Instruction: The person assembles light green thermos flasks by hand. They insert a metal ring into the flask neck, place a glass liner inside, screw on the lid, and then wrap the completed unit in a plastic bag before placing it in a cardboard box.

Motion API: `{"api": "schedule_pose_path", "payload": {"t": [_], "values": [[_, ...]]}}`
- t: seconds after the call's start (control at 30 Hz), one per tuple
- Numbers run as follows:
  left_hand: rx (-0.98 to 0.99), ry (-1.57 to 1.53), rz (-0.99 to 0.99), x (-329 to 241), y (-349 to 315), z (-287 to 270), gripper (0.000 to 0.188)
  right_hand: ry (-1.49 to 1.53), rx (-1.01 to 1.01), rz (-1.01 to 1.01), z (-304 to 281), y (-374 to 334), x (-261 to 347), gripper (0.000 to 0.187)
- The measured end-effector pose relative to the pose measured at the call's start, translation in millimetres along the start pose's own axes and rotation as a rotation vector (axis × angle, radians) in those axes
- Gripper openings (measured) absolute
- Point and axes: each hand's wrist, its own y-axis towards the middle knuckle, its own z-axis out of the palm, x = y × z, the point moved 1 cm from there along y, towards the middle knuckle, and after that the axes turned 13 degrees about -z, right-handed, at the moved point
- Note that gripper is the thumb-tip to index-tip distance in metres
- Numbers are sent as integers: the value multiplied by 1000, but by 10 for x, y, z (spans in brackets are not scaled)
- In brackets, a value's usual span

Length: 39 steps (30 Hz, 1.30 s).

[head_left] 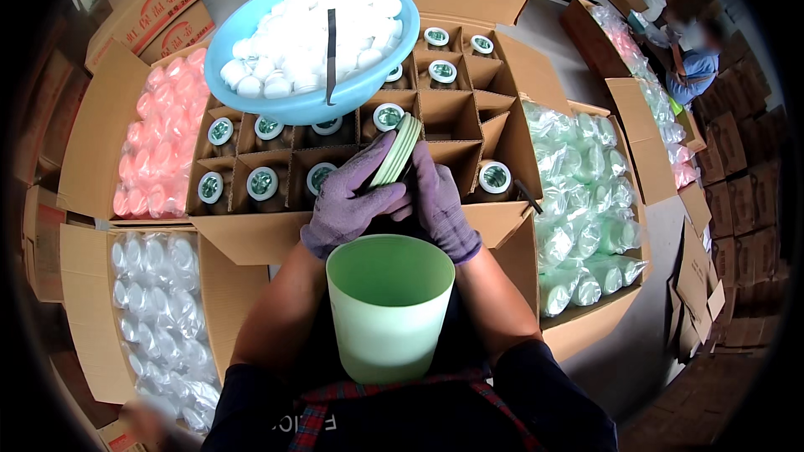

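Several open cartons stand around one landmark, the divided carton (243, 234) before the wearer. Left of it is a carton of pink pieces (163, 142); nearer the wearer on that side, a carton of clear-wrapped pieces (159, 310); right of it, a carton of green pieces (582, 201). Farther right, beyond a strip of smooth grey floor (624, 322), lie folded cardboard sheets (693, 293), and brown boxes (745, 184) are stacked behind a person in a blue top (697, 71).

Thin cardboard dividers (448, 105) split the divided carton into square cells, many holding dark bottles with round white rims and shiny green-silver mouths (262, 184). Over its rear left sits a glossy blue basin (285, 107), heaped with small, rounded white caps (318, 29) and crossed by a flat black strip (332, 59). Glossy, crinkled film covers the green pieces.

Above the near edge of the divided carton, a stack of thin, pale green discs (397, 151) stands tilted on edge. The left hand (356, 197), in a knitted purple glove, is clamped on it; the right hand (441, 209), gloved alike, curls at its right side, and whether it grips cannot be told. Nearer the wearer than the divided carton, a matt, tapered green bucket (389, 339) opens upward between the forearms.
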Motion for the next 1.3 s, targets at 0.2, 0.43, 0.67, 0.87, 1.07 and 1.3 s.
{"api": "schedule_pose_path", "payload": {"t": [0.2, 0.43, 0.67, 0.87, 1.07, 1.3], "values": [[-42, -356, -32, 82, -8, -91, 61, -798, 18, -734, -53, -120, -71, 90], [-192, -423, -162, 176, -79, -151, 49, -503, -48, -298, -62, -255, 78, 54], [-796, 536, 176, -156, -1088, -540, 72, -290, 10, -479, -517, -1463, 92, 44], [-192, 348, 418, -643, -1363, -319, 46, -432, 342, -449, -371, -2320, -308, 77], [-769, -256, 143, -897, -1791, -324, 24, -69, 257, -398, -43, -2273, -259, 122], [-1332, -330, -102, -461, -2380, -1568, 34, -956, 354, -1081, 369, -1529, 644, 87]]}}
